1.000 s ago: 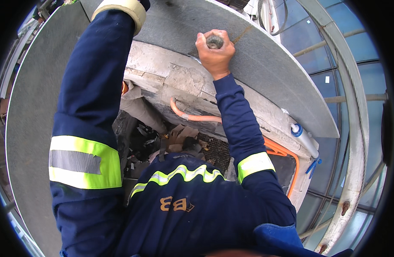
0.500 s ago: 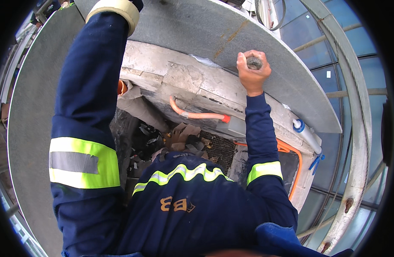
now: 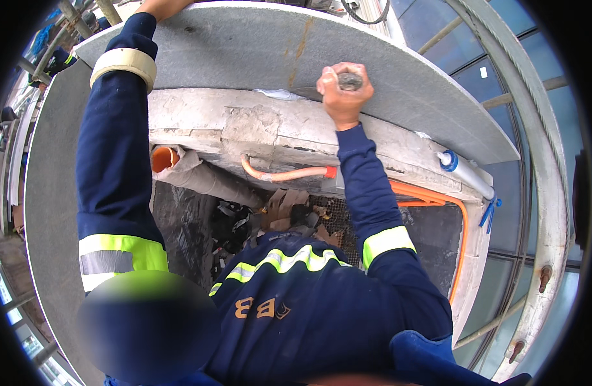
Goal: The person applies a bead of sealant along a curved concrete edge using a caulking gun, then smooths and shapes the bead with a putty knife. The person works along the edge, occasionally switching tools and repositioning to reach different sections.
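My right hand (image 3: 345,106) is closed round a dull grey, round-ended handle (image 3: 350,81); whatever lies beyond the grip is hidden. It is held against the face of a long grey stone slab (image 3: 231,48), just above the pale ledge (image 3: 193,106). My left hand (image 3: 164,8) is at the slab's top edge at the upper left, partly cut off by the picture, its fingers out of sight. Round my left forearm sits a cream roll of tape (image 3: 124,63). A rust-brown streak marks the slab left of my right hand.
A sealant tube (image 3: 466,175) with a blue collar lies on the ledge at the right. Below are an orange pipe (image 3: 286,175), a wrapped pipe (image 3: 206,180) and scraps in a cavity. Another slab (image 3: 51,212) stands at left. A metal rail (image 3: 547,161) and glass panels border the right.
The view has shifted, bringing my left hand and the slab's top edge into sight. My right hand appears farther left and higher in the picture, still gripping the handle.
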`<state>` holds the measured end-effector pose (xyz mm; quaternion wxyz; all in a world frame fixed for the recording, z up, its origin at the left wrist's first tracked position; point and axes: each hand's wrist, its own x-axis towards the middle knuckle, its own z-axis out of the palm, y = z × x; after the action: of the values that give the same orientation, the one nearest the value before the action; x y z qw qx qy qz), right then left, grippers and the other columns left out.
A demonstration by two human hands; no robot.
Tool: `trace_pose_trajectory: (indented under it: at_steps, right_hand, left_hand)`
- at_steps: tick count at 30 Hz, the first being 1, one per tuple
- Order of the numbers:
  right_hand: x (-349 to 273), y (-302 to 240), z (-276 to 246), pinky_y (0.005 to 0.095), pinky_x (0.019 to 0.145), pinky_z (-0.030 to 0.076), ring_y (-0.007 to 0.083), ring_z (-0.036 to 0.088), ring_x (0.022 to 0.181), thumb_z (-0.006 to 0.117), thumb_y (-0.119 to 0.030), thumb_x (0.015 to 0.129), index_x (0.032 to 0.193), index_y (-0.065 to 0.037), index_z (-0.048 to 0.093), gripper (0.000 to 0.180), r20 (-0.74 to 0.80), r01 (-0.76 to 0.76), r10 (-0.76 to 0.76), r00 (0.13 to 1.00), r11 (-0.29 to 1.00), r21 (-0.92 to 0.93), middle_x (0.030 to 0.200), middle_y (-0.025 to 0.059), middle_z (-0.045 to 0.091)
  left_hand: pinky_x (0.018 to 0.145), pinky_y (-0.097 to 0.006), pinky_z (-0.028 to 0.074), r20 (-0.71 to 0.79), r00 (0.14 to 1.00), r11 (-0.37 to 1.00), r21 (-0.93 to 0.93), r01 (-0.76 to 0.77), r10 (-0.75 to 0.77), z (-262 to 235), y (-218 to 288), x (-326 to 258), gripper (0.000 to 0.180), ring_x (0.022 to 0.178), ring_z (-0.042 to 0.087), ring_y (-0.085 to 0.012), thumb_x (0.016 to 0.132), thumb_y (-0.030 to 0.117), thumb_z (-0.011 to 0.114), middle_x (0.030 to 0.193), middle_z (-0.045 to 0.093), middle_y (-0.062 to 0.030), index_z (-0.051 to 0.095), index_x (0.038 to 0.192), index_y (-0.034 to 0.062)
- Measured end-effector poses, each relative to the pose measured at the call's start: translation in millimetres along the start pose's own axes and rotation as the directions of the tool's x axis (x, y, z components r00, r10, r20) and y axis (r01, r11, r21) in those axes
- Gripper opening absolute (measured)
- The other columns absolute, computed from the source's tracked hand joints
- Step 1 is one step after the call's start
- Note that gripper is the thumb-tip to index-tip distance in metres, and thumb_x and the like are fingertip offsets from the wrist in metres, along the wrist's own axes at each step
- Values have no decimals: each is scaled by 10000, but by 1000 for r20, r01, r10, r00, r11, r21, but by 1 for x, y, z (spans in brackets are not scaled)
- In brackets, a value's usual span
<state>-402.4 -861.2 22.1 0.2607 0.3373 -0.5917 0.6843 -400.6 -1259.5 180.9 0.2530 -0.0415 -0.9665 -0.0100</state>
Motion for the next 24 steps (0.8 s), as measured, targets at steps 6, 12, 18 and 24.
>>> trace_pose_trajectory:
  at_steps: [6,12,18,24]
  right_hand:
    - [9,-22,-38,288,574,553,123,668,620,748,-8,846,891,-57,596,166,88,73,-58,994,981,-181,767,66,690]
    - [19,-53,-22,289,516,536,114,635,579,696,46,880,925,-39,554,172,-165,-41,71,984,983,180,760,78,677]
    - [-13,-76,-28,246,554,509,90,635,604,738,44,853,941,-37,525,244,-36,238,-247,968,957,-164,738,82,684]
    - [-44,-99,-74,276,534,520,105,604,601,669,82,904,948,-5,509,187,-58,184,-200,978,961,-205,785,110,653]
  left_hand:
    - [857,-451,553,59,935,885,308,-350,349,9,-16,6,227,940,703,-352,944,283,653,927,725,-148,770,948,88]
    - [770,-443,547,44,959,939,-196,282,-279,-7,15,-1,238,835,704,-360,922,258,692,877,735,-182,757,937,29]
    - [757,-431,526,-185,927,871,-439,219,-326,-21,45,-11,225,822,676,-373,920,118,669,867,700,-228,694,1100,-15]
    - [617,-330,495,-625,688,929,237,-283,369,-32,110,-71,395,681,605,-194,700,7,736,840,635,7,743,1036,214]
